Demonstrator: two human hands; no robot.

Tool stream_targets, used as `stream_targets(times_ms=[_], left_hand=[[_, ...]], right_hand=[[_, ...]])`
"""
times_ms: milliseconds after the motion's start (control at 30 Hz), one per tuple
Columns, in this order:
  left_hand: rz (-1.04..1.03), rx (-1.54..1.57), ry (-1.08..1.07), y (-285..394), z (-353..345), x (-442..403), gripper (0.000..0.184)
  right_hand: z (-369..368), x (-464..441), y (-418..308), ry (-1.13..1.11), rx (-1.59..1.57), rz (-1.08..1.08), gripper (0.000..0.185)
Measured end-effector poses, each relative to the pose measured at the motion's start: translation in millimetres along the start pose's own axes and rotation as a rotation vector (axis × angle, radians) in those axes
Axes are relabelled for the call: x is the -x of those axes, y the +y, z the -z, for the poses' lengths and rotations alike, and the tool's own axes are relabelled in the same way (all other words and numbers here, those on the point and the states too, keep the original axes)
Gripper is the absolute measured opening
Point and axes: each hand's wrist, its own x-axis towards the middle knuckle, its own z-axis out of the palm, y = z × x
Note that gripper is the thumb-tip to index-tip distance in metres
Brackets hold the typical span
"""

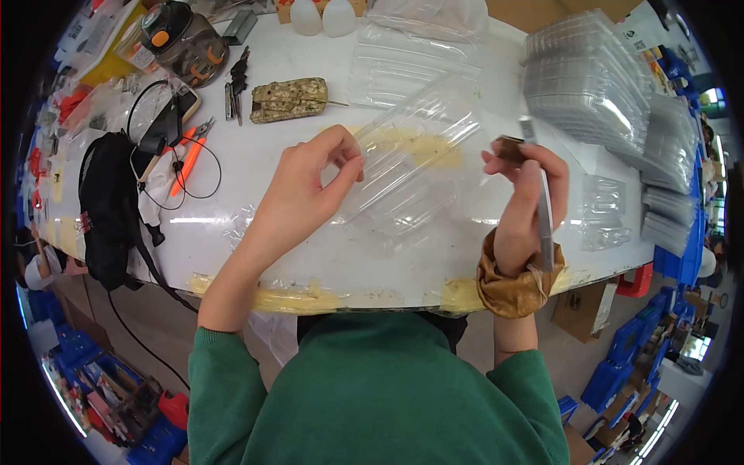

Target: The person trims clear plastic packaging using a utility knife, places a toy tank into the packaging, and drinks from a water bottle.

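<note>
My left hand (314,174) is closed in a pinch at the left edge of a clear plastic blister tray (422,143), which lies tilted over the table. In my right hand (531,190), to the right of the tray, is a long thin grey blade-like tool (546,221), upright along the palm. Between the fingertips of the same hand sits a small brown piece (509,149), too small to name. A camouflage-patterned toy tank (289,101) rests on the table beyond my left hand. More clear plastic trays (403,62) lie behind the pinched one.
Tall stacks of clear trays (585,85) stand at the back right. Orange-handled pliers (188,163), a black pouch (108,209) with cables and a dark drink bottle (184,43) are on the left. Yellow tape (302,298) covers the white table's front edge.
</note>
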Motion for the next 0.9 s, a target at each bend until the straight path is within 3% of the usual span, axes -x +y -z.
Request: stream_targets(times_ms=[133, 267, 333, 467, 633, 767, 800, 900], left_hand=[[-0.199, 0.039, 0.243, 18.0, 8.4, 4.4, 0.008], [-0.692, -0.407, 0.610, 6.5, 11.6, -0.2, 0.016], [-0.762, -0.490, 0.590, 1.0, 8.0, -1.1, 0.019], [-0.965, -0.738, 0.523, -0.9, 1.5, -4.7, 0.030], [-0.837, -0.572, 0.486, 12.7, -2.6, -11.5, 0.056], [-0.336, 0.929, 0.278, 0.5, -12.8, -17.9, 0.076], [-0.332, 0.928, 0.276, -1.8, -12.2, -17.6, 0.076], [-0.017, 1.175, -0.264, -12.3, -4.2, -10.9, 0.077]], right_hand=[[16.6, -10.1, -13.6, 0.167, 0.096, 0.023, 0.024], [7.9, -29.0, -17.5, 0.018, -0.278, -0.260, 0.028], [1.7, -34.4, -15.7, -0.130, -0.489, -0.449, 0.032], [-15.5, -41.6, -4.9, -0.214, -0.508, -0.540, 0.038], [-10.4, -43.2, 16.5, -0.238, -0.555, -0.271, 0.049], [4.9, -51.2, 25.1, -0.377, -0.521, 0.062, 0.060], [4.1, -50.2, 25.9, -0.374, -0.521, 0.059, 0.060], [-3.8, -44.6, 27.4, -0.421, -0.466, 0.094, 0.063]])
